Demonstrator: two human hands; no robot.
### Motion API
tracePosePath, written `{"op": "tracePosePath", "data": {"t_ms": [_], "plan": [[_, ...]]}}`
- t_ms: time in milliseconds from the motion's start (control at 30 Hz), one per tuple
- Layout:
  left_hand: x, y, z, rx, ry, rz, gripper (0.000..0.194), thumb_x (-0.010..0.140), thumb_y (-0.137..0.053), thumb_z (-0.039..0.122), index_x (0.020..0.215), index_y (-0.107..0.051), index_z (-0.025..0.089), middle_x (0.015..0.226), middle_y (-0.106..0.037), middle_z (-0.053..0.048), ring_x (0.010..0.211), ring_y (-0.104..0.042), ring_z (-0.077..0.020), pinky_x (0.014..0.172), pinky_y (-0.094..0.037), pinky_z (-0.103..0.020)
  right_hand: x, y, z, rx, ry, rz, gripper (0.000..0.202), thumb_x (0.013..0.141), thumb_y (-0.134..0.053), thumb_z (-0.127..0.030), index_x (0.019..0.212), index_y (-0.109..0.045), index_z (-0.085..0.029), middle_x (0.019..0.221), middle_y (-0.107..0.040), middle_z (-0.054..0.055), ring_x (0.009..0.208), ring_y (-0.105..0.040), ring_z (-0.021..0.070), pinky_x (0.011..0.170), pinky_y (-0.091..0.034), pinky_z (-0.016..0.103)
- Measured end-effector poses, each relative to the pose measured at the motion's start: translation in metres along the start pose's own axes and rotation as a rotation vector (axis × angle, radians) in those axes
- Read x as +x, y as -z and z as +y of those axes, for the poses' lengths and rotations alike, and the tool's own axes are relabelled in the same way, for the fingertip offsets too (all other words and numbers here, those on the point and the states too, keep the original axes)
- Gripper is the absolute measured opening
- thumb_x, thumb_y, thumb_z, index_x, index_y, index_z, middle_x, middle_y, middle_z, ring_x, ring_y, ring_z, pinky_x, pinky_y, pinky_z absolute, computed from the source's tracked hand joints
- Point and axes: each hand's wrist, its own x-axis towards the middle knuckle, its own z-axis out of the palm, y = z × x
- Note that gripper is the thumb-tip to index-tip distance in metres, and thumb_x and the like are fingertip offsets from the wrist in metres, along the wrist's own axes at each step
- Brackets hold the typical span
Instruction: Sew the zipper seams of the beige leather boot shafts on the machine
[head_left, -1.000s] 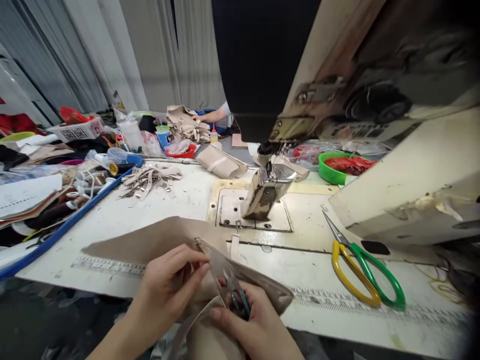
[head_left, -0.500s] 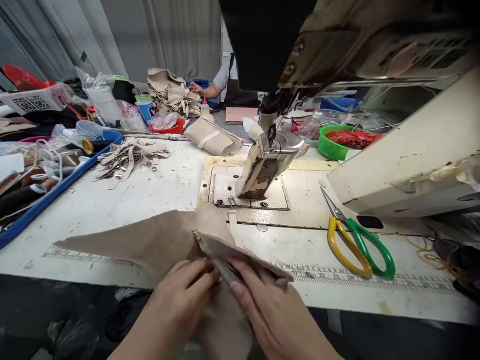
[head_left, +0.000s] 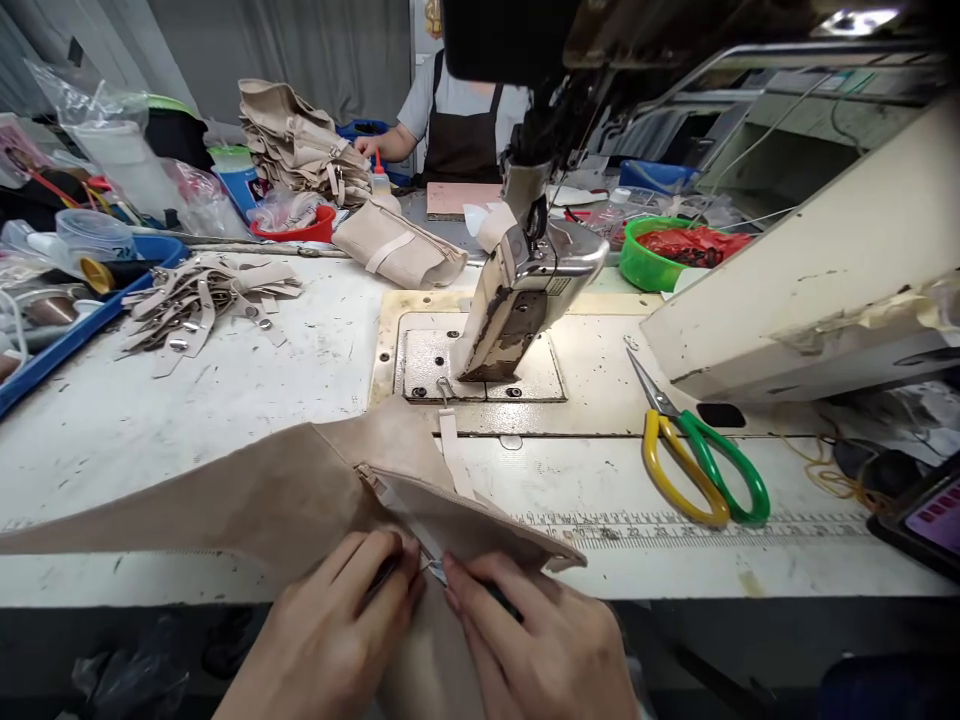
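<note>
A beige leather bag piece [head_left: 277, 490] with a zipper along an opening lies over the table's front edge, one long flap stretching left. My left hand [head_left: 337, 610] is closed in a pinch on the leather just left of the zipper. Close beside it, my right hand [head_left: 525, 620] pinches the other edge of the opening, where a small pale strip [head_left: 436, 570] shows between the fingertips. What that strip is, I cannot make out. A narrow strap with a metal clip [head_left: 448, 440] lies behind the opening.
A post-bed sewing machine [head_left: 499, 310] stands ahead. Yellow-and-green-handled scissors [head_left: 686, 450] lie to the right. Leather straps [head_left: 202, 310] are heaped at left, beside a blue tray [head_left: 90, 320]. A folded beige piece [head_left: 401, 245] lies behind; a person in an apron [head_left: 461, 130] sits beyond.
My fingers have drawn closer together at the opening, and my right hand has gone from lying along the edge to a pinch. The view has shifted, showing more of the person opposite.
</note>
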Motion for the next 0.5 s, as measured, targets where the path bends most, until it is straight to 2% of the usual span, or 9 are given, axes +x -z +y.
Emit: {"op": "tracePosePath", "data": {"t_ms": [300,433,500], "plan": [[0.0034,-0.0023,0.0003,-0.003,-0.003,0.076,0.022,0.106,-0.043,0.023,0.114,-0.063,0.018,0.107,-0.067,-0.007,0.095,-0.069,-0.0171,0.077,-0.061,-0.025,0.0035,-0.0060,-0.0051,-0.005,-0.050,0.039,0.027,0.092,-0.054,-0.014,0.111,-0.073,-0.019,0.085,-0.073,0.001,0.057,-0.060,0.0175,0.051,-0.038,0.031],[0.0009,-0.0052,0.0014,0.000,0.064,0.071,0.028,0.107,-0.040,0.028,0.107,-0.067,0.021,0.106,-0.067,-0.005,0.095,-0.071,-0.0146,0.076,-0.061,-0.022,0.0034,-0.0068,-0.0060,0.028,-0.087,0.032,0.024,0.093,-0.056,-0.016,0.109,-0.073,-0.022,0.081,-0.072,0.000,0.055,-0.060,0.0164,0.051,-0.037,0.031],[-0.0008,-0.0058,0.0010,0.017,0.053,0.055,0.031,0.108,-0.039,0.029,0.104,-0.068,0.022,0.103,-0.069,-0.004,0.097,-0.072,-0.0145,0.076,-0.061,-0.021,0.0037,-0.0056,-0.0069,0.000,-0.098,0.026,0.023,0.093,-0.057,-0.018,0.108,-0.073,-0.023,0.082,-0.073,-0.001,0.054,-0.061,0.0166,0.049,-0.036,0.031]]}}
